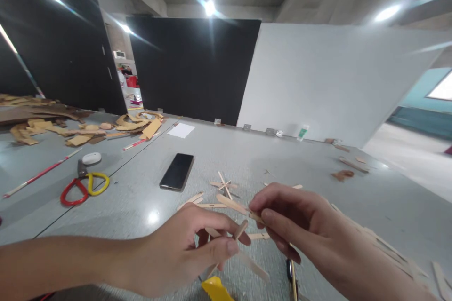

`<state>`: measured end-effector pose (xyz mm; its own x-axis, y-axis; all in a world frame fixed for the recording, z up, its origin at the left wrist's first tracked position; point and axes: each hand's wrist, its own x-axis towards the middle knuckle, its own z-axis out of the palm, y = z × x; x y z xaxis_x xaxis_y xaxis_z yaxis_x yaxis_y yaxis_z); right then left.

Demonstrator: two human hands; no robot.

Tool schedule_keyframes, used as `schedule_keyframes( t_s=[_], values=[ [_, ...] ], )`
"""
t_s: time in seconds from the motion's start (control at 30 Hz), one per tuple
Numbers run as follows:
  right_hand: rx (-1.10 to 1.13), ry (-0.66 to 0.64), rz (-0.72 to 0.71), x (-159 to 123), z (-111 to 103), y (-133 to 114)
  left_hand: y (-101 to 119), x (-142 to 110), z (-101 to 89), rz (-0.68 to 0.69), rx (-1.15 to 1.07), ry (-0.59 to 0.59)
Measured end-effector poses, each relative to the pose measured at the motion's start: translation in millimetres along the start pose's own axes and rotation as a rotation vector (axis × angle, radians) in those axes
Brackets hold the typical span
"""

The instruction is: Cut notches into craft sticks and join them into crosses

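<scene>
My left hand (201,240) is closed, pinching a wooden craft stick (241,229) between thumb and fingers; part of another stick shows behind its thumb. To its right, my right hand (293,221) pinches the end of a second craft stick (231,203), which points left and away from me. Between and below the hands is a blurred pale stick (253,265). More craft sticks (226,185) lie crossed on the table just beyond. A yellow object with a ridged edge (216,289) sits below my left hand, partly cut off by the frame.
Left of the hands lie a black phone (177,171), scissors (83,188) with red and yellow handles, and a white case (91,158). Cardboard scraps (81,131) are heaped at the far left. Black (192,70) and white panels (318,80) stand along the table's back.
</scene>
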<state>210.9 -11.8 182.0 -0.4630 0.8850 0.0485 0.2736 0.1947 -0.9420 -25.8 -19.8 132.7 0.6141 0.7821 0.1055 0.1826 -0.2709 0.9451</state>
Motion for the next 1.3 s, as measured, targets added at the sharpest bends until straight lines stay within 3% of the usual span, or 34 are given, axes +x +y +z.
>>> schedule_keyframes(
  t_s=[0.4, 0.6, 0.7, 0.93, 1.13, 1.3],
  values=[
    [0.069, -0.091, 0.097, -1.5, 1.6, -4.8, 2.0, 2.4, -4.6, 0.125, 0.017, -0.077],
    [0.056, -0.211, 0.103, -1.6, 2.0, -4.0, -4.4, 2.4, 1.5, -0.114, -0.397, -0.243],
    [0.107, -0.212, 0.118, 1.3, 5.2, -2.4, -4.2, 3.5, 3.7, -0.111, -0.540, -0.196],
    [0.213, -0.164, 0.101, 1.1, 13.0, 3.5, -4.9, 4.4, 1.5, -0.031, -0.553, -0.077],
    [0.139, -0.016, 0.035, -3.5, 26.0, 4.4, -3.1, 5.9, 4.1, 0.004, -0.578, -0.016],
    [0.063, -0.020, 0.035, -6.7, 33.1, 8.3, -4.6, 4.8, 4.6, 0.031, -0.591, -0.009]
  ],
)
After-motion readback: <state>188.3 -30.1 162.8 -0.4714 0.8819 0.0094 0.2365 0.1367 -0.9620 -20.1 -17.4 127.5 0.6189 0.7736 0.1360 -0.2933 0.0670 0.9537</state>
